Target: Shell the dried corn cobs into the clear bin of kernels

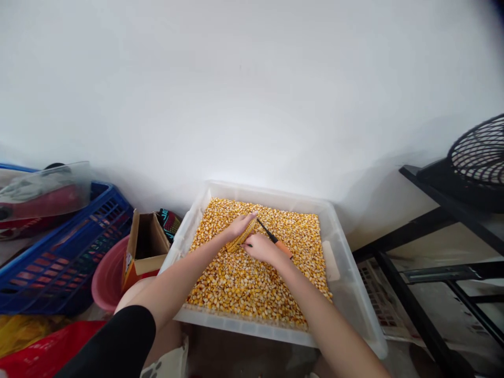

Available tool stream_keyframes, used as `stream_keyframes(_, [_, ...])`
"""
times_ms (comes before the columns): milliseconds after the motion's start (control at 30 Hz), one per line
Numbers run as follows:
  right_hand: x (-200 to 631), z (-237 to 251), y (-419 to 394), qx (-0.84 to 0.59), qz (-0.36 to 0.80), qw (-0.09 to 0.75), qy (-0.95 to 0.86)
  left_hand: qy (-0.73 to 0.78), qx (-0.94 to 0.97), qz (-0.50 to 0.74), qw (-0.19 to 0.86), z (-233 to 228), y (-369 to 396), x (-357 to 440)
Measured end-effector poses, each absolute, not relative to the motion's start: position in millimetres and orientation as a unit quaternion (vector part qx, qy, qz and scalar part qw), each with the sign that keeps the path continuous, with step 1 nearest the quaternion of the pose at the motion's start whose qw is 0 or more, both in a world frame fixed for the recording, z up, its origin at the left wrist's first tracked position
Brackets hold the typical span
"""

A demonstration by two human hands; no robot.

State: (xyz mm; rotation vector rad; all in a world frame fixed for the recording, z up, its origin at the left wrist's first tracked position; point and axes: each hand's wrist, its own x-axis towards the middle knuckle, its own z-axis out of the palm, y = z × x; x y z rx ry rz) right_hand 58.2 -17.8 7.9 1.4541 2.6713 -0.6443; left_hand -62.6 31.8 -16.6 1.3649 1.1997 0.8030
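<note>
A yellow ear of corn [241, 237] is tilted over loose kernels [244, 283] in a translucent plastic bin [356, 294]. My left hand [238, 227] is closed around its far side, fingers pointing toward the upper end. Against the near side of the ear, my right hand [258, 247] has its fingers curled in, touching the kernels on it. A screwdriver with a black shaft and orange handle [282, 248] is just beyond my right hand, its handle partly hidden by the wrist; it appears to lie on the kernels.
Left of the bin are an open cardboard box [147, 239], a pink basin [108, 275] and a blue plastic crate [66, 262]. A black metal frame [409, 304] with a fan [480, 149] stands at the right. A white wall [252, 105] rises behind.
</note>
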Motion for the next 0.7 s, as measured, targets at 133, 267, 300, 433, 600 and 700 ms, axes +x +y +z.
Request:
stream_keyframes(133, [66,0,-14,0.44,-0.274,-0.001,0.855,0.46,0.706,0.295,0.451,-18,24,-53])
stream_keyframes(267, [69,-4,-11,0.425,-0.308,-0.015,0.851,0.451,0.729,0.275,0.436,-18,22,-52])
stream_keyframes(300, [69,-4,-10,0.423,-0.312,-0.015,0.851,0.449,0.731,0.273,0.435,-18,22,-52])
stream_keyframes(433, [69,-7,-7,0.419,-0.313,-0.008,0.853,0.449,0.739,0.268,0.424,-19,24,-54])
stream_keyframes(600, [69,-9,-11,0.41,-0.312,0.005,0.857,0.437,0.745,0.279,0.42,-20,21,-53])
stream_keyframes(700, [66,-5,-17,0.406,-0.334,0.056,0.849,0.411,0.756,0.282,0.424,-17,18,-51])
